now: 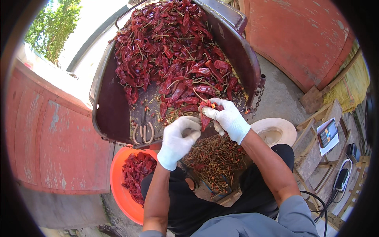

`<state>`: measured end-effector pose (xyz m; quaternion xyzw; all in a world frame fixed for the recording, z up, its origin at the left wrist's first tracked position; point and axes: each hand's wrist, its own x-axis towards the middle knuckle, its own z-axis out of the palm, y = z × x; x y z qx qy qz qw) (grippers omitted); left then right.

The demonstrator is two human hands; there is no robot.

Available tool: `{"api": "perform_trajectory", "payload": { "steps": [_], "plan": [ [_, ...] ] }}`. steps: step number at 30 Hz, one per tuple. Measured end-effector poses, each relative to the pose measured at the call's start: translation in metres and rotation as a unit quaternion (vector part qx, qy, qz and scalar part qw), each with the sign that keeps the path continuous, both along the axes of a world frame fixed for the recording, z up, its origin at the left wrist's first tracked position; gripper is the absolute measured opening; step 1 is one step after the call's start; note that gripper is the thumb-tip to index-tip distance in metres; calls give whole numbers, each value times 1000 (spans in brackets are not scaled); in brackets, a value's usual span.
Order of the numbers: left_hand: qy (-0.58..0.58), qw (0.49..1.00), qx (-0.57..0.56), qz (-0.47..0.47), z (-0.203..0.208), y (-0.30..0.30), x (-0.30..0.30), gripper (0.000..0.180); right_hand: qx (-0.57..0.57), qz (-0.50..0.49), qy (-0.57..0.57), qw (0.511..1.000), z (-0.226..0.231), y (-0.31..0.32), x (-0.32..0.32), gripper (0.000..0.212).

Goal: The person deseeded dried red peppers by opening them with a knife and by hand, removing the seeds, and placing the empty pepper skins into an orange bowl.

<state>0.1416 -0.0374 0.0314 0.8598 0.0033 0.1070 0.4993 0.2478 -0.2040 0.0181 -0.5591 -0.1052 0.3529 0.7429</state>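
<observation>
"What's your right hand (229,118) doing?"

"It's closing on a dried red pepper (205,121), pinching it between thumb and fingers. The pepper's tip is pointing down, and a pale curved stem (199,94) is showing just past it."

"And the left hand (177,138)?"

"It's curling loosely, a gap showing inside the bend of thumb and forefinger. I can't tell whether anything is sitting between their tips. It's hovering just beside the pepper."

"Where are you holding it?"

"Over the near edge of the dark metal bed (106,112), in front of the big pepper heap (169,59). Loose stalks (213,162) are lying below, and an orange basin (116,177) is holding more peppers to my left."

"How are your arms going?"

"My right forearm (266,166) is slanting inward to the left; my left forearm (157,193) is reaching nearly straight ahead."
</observation>
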Motion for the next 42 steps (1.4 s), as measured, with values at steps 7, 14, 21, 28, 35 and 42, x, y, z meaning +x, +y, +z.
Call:
{"api": "perform_trajectory", "payload": {
  "steps": [7, 14, 21, 28, 35, 42],
  "plan": [
    [50, 961, -269, 47, 15, 5, -3, 28, 48, 153, -25, 987, 0, 0, -11, 27],
    [-25, 972, -230, 38, 12, -2, -5, 14, 96, 214, 72, 969, -4, 2, -20, 20],
    [61, 974, -214, 52, 6, -14, -3, 15, -277, 294, -490, 773, -2, 12, -43, 29],
    [138, 978, -137, 78, -23, 20, 6, 19, -59, 307, -271, 910, 4, 1, -21, 24],
    [307, 894, 289, -150, -127, 6, -26, 23, 3, 84, -148, 985, 30, -21, -9, 20],
    [495, 745, 413, -170, -278, 11, -89, 45, 21, 38, -179, 983, 25, -13, -9, 17]
  ]
}}
